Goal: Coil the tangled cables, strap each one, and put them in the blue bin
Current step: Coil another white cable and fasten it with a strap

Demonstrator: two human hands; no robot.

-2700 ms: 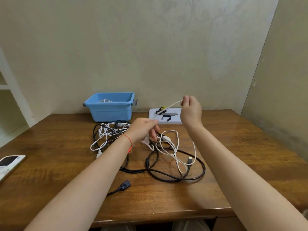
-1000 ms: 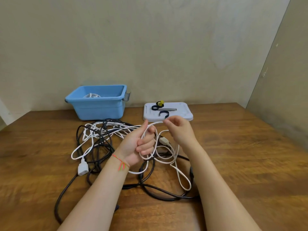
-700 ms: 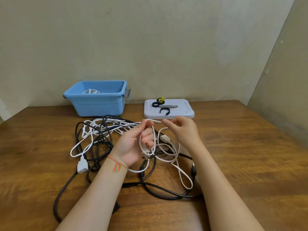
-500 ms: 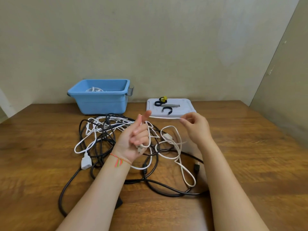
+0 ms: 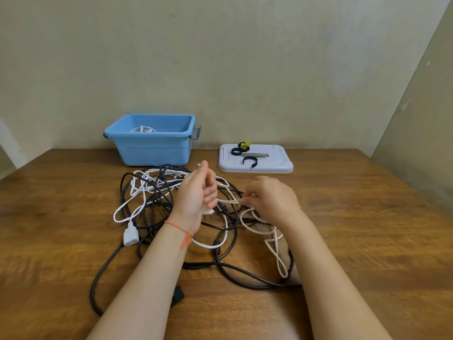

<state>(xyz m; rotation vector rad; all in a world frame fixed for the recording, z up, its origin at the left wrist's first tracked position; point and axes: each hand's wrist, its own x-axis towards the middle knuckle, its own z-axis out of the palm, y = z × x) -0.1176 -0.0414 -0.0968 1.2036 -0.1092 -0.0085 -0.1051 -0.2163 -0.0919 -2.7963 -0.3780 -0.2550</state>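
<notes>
A tangle of black and white cables (image 5: 157, 192) lies on the wooden table (image 5: 367, 229). My left hand (image 5: 196, 197) holds loops of a thin white cable (image 5: 272, 244), its plug end showing below my fingers. My right hand (image 5: 272, 200) pinches the same white cable just right of the left hand, low over the table. The rest of that cable trails in loops under my right wrist. The blue bin (image 5: 152, 141) stands at the back left with a white coiled cable (image 5: 143, 130) inside it.
A white lid or tray (image 5: 274, 163) at the back centre carries black straps (image 5: 248, 160) and a yellow-and-black strap roll (image 5: 244, 145). A white socket end (image 5: 130, 235) lies at the tangle's left. A thick black cable (image 5: 98, 285) curves toward the front edge. Walls close off the back and right.
My right hand has dropped from a raised, stretched-out position down close to the left hand, bringing the white cable with it. The left hand keeps its loops.
</notes>
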